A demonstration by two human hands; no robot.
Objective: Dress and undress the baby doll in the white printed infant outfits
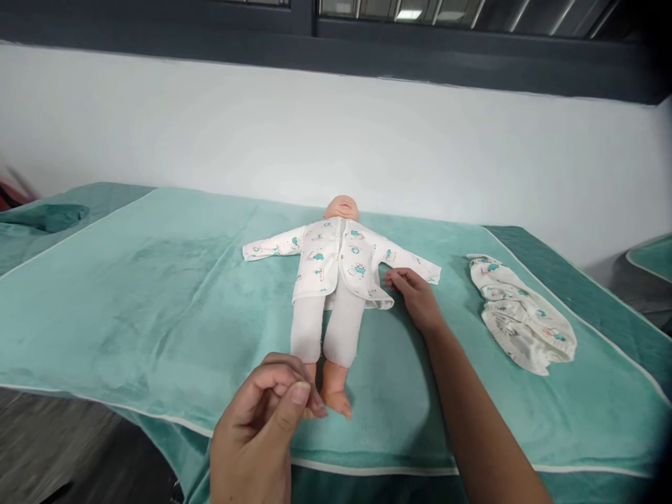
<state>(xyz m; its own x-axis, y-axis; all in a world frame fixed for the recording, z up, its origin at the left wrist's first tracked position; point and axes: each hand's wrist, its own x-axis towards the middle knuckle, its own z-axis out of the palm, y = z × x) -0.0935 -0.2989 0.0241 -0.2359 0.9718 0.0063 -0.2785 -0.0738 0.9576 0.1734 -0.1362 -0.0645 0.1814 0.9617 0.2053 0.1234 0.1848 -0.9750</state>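
Observation:
A baby doll (336, 280) lies on its back on a teal towel (157, 294), head toward the wall. It wears a white printed shirt (336, 262), spread open at the bottom, and white pants. My right hand (412, 294) rests on the towel beside the shirt's lower right hem, fingers curled against the cloth. My left hand (267, 413) hovers near the doll's bare feet (336, 400), fingers curled with thumb against fingertips; one foot seems to lie behind them.
A folded printed baby garment (522, 318) lies on the towel at the right. A dark green cloth (47, 215) sits at the far left. A white wall runs behind the table; the towel's front edge hangs over the table.

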